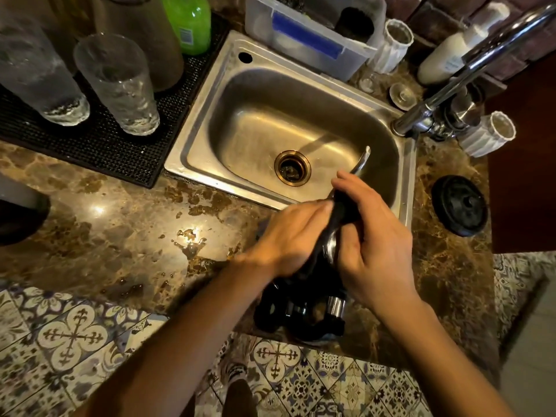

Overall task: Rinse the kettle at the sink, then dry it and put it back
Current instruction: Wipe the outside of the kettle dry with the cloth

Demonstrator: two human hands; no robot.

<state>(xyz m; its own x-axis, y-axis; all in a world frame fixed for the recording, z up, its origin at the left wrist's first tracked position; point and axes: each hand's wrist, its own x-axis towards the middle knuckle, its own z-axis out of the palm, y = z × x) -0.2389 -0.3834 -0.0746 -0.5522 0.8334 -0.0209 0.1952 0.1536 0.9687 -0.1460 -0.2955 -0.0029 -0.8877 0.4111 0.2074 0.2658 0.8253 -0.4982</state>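
Note:
The steel kettle (329, 249) is held over the marble counter at the sink's near right corner, mostly hidden. Its thin curved spout (363, 161) pokes out over the basin. A dark cloth (344, 210) is wrapped around the kettle's body. My left hand (288, 239) presses the cloth against the kettle's left side. My right hand (373, 236) grips the cloth-covered kettle from the right. Below my hands, black and chrome parts (304, 314) show, probably the handle end. The steel sink (210, 94) has no water running into it.
The chrome faucet (451, 82) arcs in from the right. A black round disc (459, 205) lies right of the sink. Tall glasses (120, 85) stand on a black mat (99, 152) at left. A plastic tub (310, 40) sits behind the sink. Water drops (189, 245) lie on the counter.

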